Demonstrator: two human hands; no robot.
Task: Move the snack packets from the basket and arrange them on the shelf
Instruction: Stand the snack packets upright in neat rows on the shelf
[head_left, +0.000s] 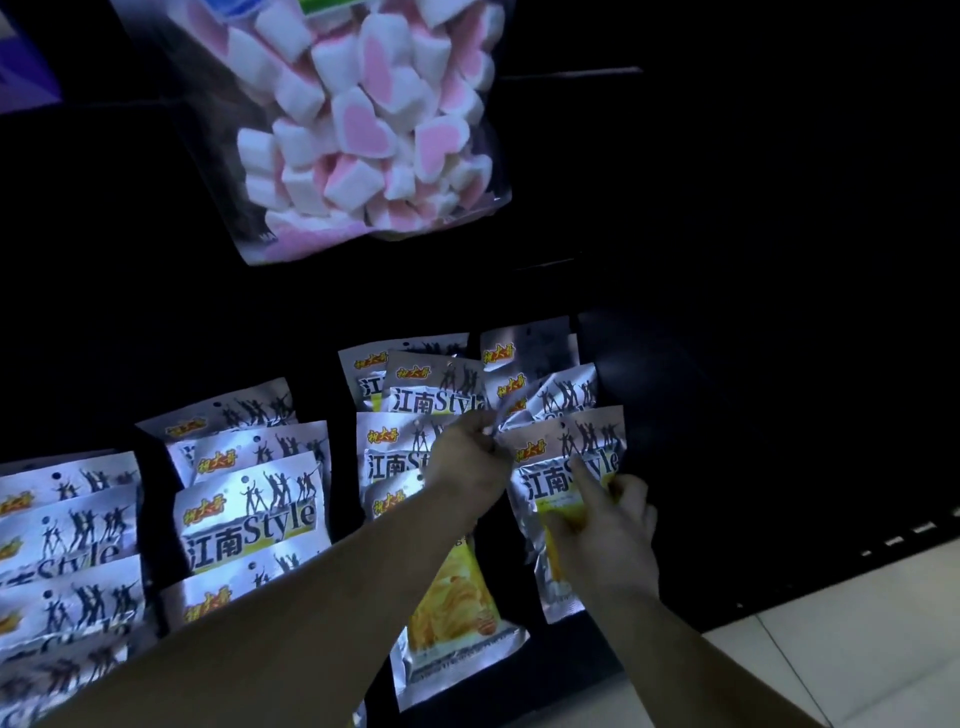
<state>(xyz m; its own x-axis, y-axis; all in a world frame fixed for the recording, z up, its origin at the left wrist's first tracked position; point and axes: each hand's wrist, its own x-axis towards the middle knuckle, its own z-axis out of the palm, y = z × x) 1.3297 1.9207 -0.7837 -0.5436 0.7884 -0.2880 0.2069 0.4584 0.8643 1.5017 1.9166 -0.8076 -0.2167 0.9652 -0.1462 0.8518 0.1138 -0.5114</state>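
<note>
Shelf (717, 457) mostly filled (basket out of view); your left hand (470, 462) pinches, right hand (608, 530) grips the rightmost packet (550, 480).

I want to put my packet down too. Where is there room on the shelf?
Right of the packet that the left hand and right hand hold, the shelf is bare. A dark strip between the marshmallow bag and the silver packets looks bare too. Left of the hands they overlap and crowd.
</note>
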